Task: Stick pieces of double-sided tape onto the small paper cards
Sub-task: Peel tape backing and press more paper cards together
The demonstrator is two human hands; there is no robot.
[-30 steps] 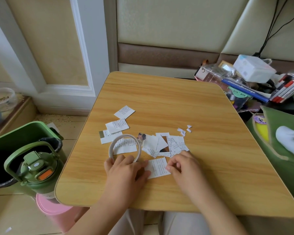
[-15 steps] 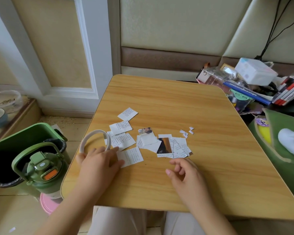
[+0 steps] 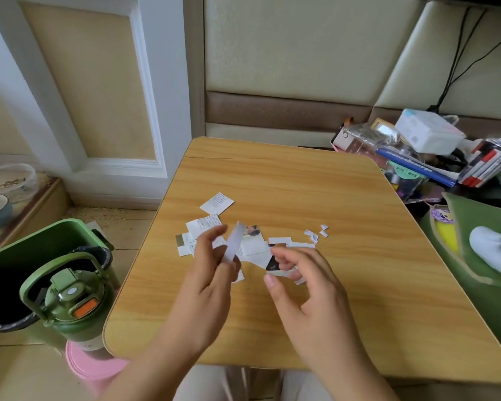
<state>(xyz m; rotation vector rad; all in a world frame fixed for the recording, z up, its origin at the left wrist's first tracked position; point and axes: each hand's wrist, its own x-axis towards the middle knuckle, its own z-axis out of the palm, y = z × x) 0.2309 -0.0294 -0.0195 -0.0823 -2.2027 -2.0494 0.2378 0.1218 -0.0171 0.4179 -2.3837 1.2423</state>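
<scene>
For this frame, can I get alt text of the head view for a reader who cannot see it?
Above a wooden table, the left hand pinches a white strip upright while the right hand hovers beside it, fingers loosely curled. Small paper cards lie scattered beneath; a green bottle stands off the table's left edge.

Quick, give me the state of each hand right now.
Left hand: holding a white paper strip pinched in its grip, raised above the table.
Right hand: fingers loosely curled above the cards, apparently holding nothing.
</scene>
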